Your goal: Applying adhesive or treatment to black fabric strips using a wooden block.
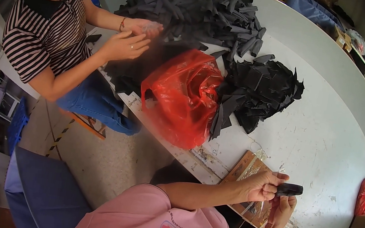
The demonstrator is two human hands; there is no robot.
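Note:
My left hand (260,187) and my right hand (281,210) are close together at the right, above the table (323,182). Between them is a small dark strip (290,190), folded or rolled, perhaps fabric. The left fingers pinch its near end from the left. From below, my right fingers grip it, partly hidden by the strip. Under my left forearm and wrist lies a brown wooden board (243,167) with clear, shiny tape or film on it, at the table's front edge.
A red plastic bag (180,97) stands left of centre beside a heap of flat black pieces (264,86). Farther back is a large pile of dark rolled strips (198,10). A co-worker in a striped shirt (47,23) sits at the left, hands raised over the table.

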